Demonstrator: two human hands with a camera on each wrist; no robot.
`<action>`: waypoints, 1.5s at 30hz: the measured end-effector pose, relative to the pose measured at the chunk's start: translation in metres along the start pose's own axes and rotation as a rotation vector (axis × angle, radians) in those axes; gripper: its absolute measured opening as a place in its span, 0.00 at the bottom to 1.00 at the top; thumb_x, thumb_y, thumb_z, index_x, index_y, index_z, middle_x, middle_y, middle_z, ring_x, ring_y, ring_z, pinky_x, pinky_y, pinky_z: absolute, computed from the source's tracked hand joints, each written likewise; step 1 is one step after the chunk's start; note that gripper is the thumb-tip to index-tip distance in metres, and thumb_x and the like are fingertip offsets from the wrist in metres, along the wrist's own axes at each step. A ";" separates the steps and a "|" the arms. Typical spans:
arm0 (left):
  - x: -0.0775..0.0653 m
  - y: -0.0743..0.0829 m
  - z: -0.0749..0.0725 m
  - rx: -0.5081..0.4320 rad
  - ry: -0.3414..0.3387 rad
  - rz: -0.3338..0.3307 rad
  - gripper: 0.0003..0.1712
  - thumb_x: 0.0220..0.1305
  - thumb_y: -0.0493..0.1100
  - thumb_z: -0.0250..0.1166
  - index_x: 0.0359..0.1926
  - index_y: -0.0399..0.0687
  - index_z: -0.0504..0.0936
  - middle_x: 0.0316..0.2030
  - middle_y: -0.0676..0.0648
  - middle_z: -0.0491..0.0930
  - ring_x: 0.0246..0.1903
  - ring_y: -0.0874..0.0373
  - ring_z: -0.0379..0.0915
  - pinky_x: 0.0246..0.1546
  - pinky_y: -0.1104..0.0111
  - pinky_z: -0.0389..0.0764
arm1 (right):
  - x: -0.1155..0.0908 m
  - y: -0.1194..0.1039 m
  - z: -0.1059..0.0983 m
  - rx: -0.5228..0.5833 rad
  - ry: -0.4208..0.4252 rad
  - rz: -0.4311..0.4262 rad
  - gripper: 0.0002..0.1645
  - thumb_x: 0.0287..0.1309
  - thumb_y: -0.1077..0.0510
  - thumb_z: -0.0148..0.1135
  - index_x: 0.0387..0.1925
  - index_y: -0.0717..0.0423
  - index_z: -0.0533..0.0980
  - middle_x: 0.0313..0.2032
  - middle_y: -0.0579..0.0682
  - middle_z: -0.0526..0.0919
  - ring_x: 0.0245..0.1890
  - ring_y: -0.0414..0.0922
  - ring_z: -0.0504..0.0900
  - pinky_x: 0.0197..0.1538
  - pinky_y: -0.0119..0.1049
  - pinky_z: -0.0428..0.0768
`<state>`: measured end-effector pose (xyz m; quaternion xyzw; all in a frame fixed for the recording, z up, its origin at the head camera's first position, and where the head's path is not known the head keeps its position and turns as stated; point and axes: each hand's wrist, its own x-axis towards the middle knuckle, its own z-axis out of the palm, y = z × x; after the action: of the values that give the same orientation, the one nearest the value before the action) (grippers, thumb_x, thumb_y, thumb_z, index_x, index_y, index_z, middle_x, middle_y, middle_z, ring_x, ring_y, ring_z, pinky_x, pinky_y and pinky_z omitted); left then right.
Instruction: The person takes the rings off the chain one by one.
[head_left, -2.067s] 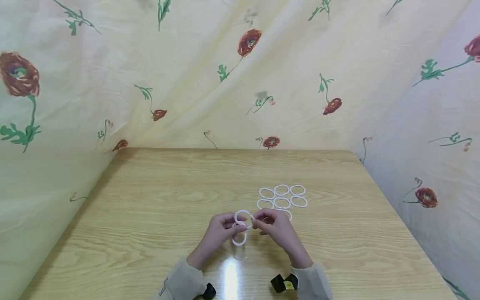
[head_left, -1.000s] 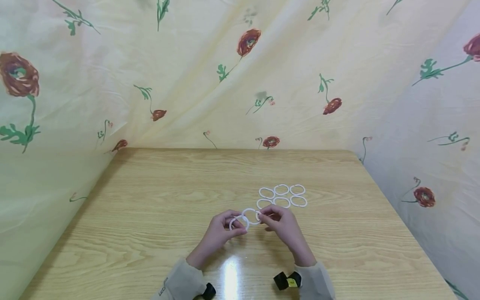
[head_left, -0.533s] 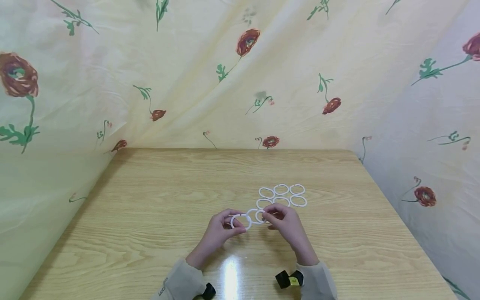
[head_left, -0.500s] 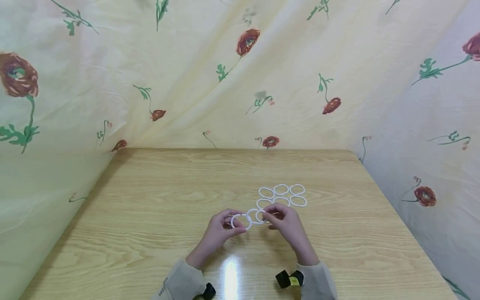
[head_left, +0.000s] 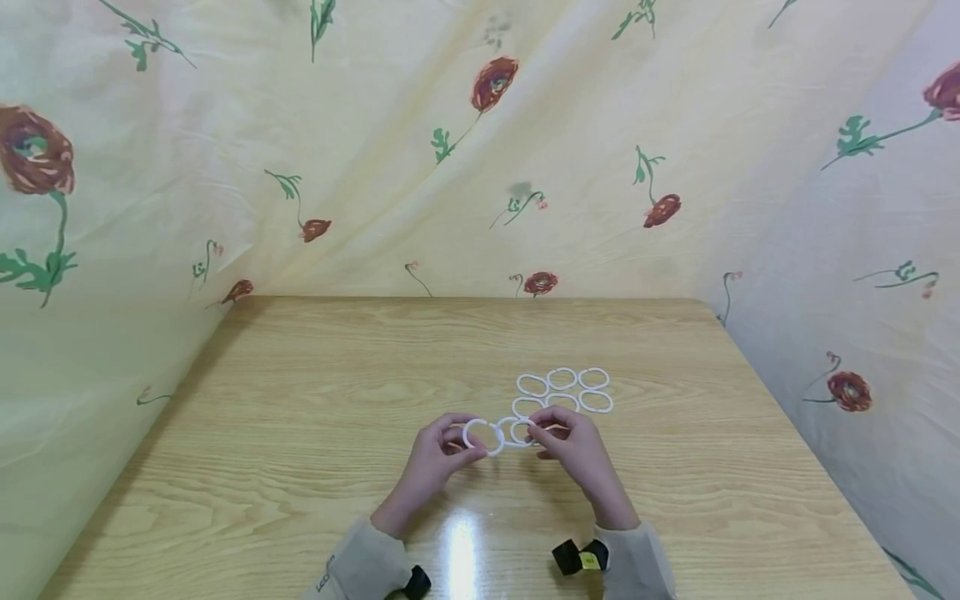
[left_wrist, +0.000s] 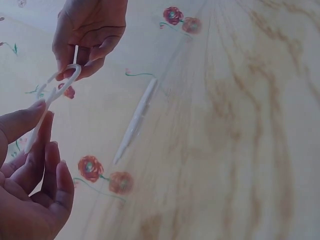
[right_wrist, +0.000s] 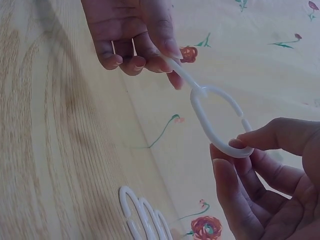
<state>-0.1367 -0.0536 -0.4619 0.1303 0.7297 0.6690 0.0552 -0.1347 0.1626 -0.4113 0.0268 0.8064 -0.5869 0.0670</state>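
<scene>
My left hand pinches a white plastic split ring between thumb and fingers, its gap at the top in the head view. Linked to it is a second split ring, which the right hand pinches by its far end in the right wrist view. A third split ring also sits at the right fingertips, overlapping the second; the left wrist view shows it edge-on, partly hidden by the fingers. The held rings hang above the wooden table, both hands close together.
Several more white split rings lie flat in two rows on the table, just beyond my right hand, which partly covers the nearer row. A flowered curtain surrounds the table at the back and sides. Black devices are on the wrists.
The right hand has taken one ring from the nearest spot of the group on the table and brought it to the linked pair. The pair, first upright, now stretches sideways between the hands.
</scene>
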 end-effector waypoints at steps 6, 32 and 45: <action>0.002 0.001 0.001 -0.020 0.054 -0.044 0.25 0.56 0.37 0.71 0.53 0.34 0.75 0.35 0.38 0.86 0.33 0.66 0.78 0.34 0.76 0.82 | 0.000 0.001 -0.001 -0.005 -0.008 0.001 0.12 0.61 0.66 0.60 0.44 0.71 0.77 0.36 0.56 0.82 0.33 0.41 0.83 0.35 0.34 0.87; 0.005 -0.001 0.000 -0.215 0.042 -0.085 0.25 0.58 0.27 0.66 0.57 0.30 0.72 0.41 0.28 0.81 0.31 0.67 0.81 0.37 0.69 0.87 | 0.003 0.004 0.000 -0.052 -0.026 -0.007 0.11 0.66 0.61 0.58 0.45 0.64 0.78 0.39 0.56 0.85 0.37 0.41 0.82 0.32 0.32 0.85; 0.004 -0.002 0.000 -0.198 0.042 -0.074 0.25 0.58 0.29 0.67 0.58 0.31 0.75 0.40 0.28 0.80 0.30 0.67 0.80 0.34 0.72 0.86 | 0.004 0.005 0.002 -0.018 0.008 0.018 0.11 0.63 0.62 0.61 0.45 0.64 0.80 0.36 0.52 0.86 0.35 0.39 0.82 0.32 0.35 0.86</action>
<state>-0.1410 -0.0526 -0.4630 0.0831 0.6654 0.7378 0.0773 -0.1376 0.1623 -0.4169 0.0358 0.8116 -0.5789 0.0695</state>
